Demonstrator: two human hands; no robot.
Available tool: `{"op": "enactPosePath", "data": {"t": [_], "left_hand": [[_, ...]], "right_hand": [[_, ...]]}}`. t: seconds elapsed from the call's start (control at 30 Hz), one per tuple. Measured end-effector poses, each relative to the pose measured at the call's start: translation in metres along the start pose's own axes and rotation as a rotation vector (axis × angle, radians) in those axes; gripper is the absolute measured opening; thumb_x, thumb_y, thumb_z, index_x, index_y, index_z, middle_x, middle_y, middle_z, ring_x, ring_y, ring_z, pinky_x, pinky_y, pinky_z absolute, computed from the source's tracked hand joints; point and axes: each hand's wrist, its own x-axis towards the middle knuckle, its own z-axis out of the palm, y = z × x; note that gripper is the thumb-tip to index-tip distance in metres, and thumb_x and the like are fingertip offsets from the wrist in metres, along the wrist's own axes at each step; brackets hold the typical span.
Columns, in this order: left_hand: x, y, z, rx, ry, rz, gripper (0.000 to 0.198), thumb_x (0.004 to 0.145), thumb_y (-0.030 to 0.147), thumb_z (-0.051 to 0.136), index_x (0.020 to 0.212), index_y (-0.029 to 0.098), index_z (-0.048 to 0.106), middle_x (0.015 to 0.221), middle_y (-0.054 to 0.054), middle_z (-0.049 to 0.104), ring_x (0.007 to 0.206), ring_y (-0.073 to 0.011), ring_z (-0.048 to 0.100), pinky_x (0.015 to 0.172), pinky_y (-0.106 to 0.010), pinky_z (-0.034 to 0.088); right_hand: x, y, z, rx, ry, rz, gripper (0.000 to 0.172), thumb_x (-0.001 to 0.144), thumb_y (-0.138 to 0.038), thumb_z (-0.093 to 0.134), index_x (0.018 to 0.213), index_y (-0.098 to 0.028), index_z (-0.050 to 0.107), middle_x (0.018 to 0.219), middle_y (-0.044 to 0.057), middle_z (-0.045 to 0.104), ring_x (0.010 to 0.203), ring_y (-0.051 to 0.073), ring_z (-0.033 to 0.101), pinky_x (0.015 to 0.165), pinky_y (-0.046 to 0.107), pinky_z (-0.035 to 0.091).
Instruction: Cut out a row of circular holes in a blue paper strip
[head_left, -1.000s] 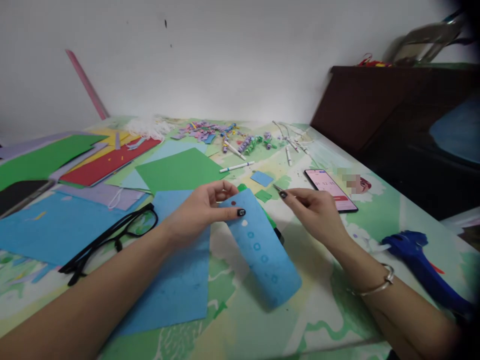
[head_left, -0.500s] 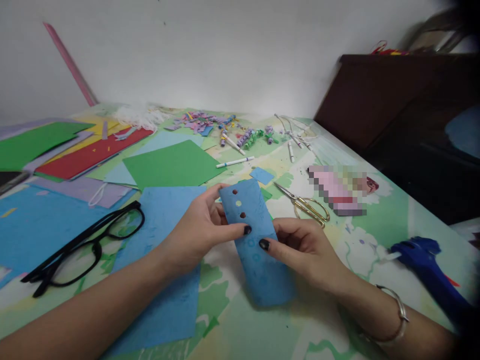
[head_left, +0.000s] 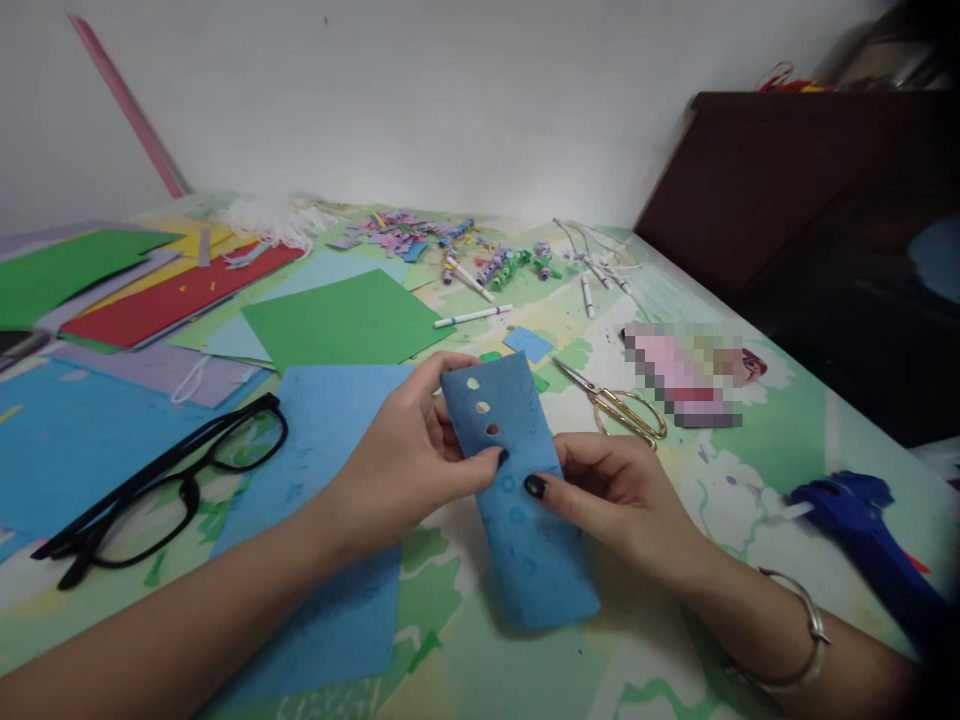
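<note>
Between my two hands is a narrow strip of blue paper (head_left: 536,555), tilted over the table. Several small holes run down its upper part, and faint drawn circles continue below them. My left hand (head_left: 427,435) pinches its left edge, thumb on the front and fingers behind. On the right edge, my right hand (head_left: 615,490) grips it the same way, lower down. Gold-handled scissors (head_left: 611,400) lie just beyond my right hand. A larger blue sheet (head_left: 330,620) rests under my left forearm.
Black-framed glasses (head_left: 180,490) lie at the left. Coloured paper sheets (head_left: 345,320) cover the left side. White-barrelled markers (head_left: 472,316) and paper scraps (head_left: 397,235) lie at the back. A blue glue gun (head_left: 862,520) is at the right, near a partly pixelated pink item (head_left: 675,375).
The strip's upper end has bent slightly, and light now shows through its top holes. Both hands keep their hold, and the view has shifted a little.
</note>
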Motion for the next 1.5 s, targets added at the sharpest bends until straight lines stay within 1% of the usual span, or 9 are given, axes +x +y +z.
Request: {"op": "enactPosePath", "data": {"t": [0.37,0.53,0.73,0.83,0.93,1.07,1.13,1.3,1.5], "left_hand": [[-0.001,0.002,0.001,-0.028,0.024,0.013,0.05,0.065,0.016,0.074,0.106,0.024,0.046,0.076,0.006,0.067,0.068,-0.0116,0.067,0.063,-0.021,0.054],[-0.004,-0.001,0.004,0.073,0.067,0.034,0.049,0.068,0.015,0.071,0.11,0.025,0.047,0.082,0.004,0.067,0.072,-0.0129,0.066,0.062,-0.022,0.052],[-0.004,-0.001,0.01,-0.014,0.115,0.012,0.053,0.064,0.012,0.071,0.11,0.024,0.047,0.088,0.003,0.065,0.079,-0.0139,0.067,0.068,-0.024,0.054],[-0.003,-0.002,0.009,-0.109,0.091,-0.01,0.051,0.065,0.015,0.074,0.107,0.023,0.046,0.086,0.002,0.068,0.083,-0.0161,0.068,0.075,-0.028,0.056],[-0.001,-0.002,0.006,-0.206,0.012,-0.053,0.05,0.067,0.018,0.078,0.107,0.022,0.047,0.083,0.001,0.072,0.082,-0.0173,0.071,0.077,-0.03,0.057],[-0.002,-0.001,0.006,-0.234,0.003,-0.087,0.042,0.07,0.021,0.079,0.1,0.022,0.051,0.075,0.002,0.075,0.068,-0.0128,0.07,0.065,-0.022,0.055],[-0.003,0.0,0.006,-0.224,0.022,-0.095,0.037,0.069,0.022,0.08,0.094,0.02,0.053,0.072,0.001,0.075,0.064,-0.0118,0.069,0.061,-0.02,0.053],[-0.004,0.004,0.007,-0.152,0.023,-0.132,0.033,0.064,0.029,0.084,0.084,0.016,0.061,0.07,-0.002,0.075,0.065,-0.013,0.069,0.061,-0.019,0.052],[-0.004,0.006,0.008,-0.134,0.041,-0.116,0.035,0.059,0.029,0.086,0.082,0.016,0.063,0.071,-0.002,0.075,0.065,-0.0133,0.068,0.061,-0.02,0.052]], "right_hand": [[0.0,0.001,-0.002,-0.041,0.013,0.006,0.021,0.071,-0.034,0.078,0.077,-0.015,0.071,0.072,0.003,0.064,0.06,0.009,0.055,0.053,0.018,0.047],[0.0,0.004,0.0,-0.118,-0.024,-0.033,0.025,0.079,-0.039,0.07,0.076,-0.014,0.066,0.068,0.003,0.061,0.058,0.01,0.052,0.053,0.021,0.046],[-0.002,0.003,0.0,-0.2,-0.048,-0.054,0.028,0.082,-0.041,0.066,0.073,-0.014,0.064,0.068,0.002,0.058,0.057,0.009,0.048,0.052,0.021,0.044],[-0.001,0.006,-0.004,-0.138,0.034,-0.055,0.036,0.082,-0.049,0.066,0.069,-0.016,0.066,0.061,0.0,0.055,0.054,0.009,0.048,0.05,0.021,0.042],[0.003,0.01,-0.008,0.084,0.165,0.006,0.043,0.079,-0.058,0.065,0.065,-0.017,0.067,0.058,0.0,0.056,0.054,0.009,0.051,0.052,0.021,0.044],[0.008,0.009,-0.006,0.23,0.04,0.134,0.025,0.069,-0.042,0.079,0.077,-0.019,0.073,0.06,0.0,0.063,0.051,0.01,0.055,0.052,0.023,0.048],[0.008,0.007,-0.005,0.24,-0.009,0.159,0.024,0.069,-0.036,0.08,0.086,-0.021,0.076,0.063,0.0,0.067,0.052,0.01,0.057,0.055,0.024,0.05],[0.007,0.005,-0.004,0.282,-0.069,0.094,0.021,0.069,-0.027,0.082,0.089,-0.024,0.078,0.082,0.0,0.076,0.07,0.011,0.068,0.071,0.022,0.053],[0.009,0.008,-0.007,0.299,-0.132,0.018,0.024,0.073,-0.021,0.08,0.097,-0.024,0.076,0.086,0.0,0.077,0.073,0.01,0.07,0.072,0.021,0.055]]}}
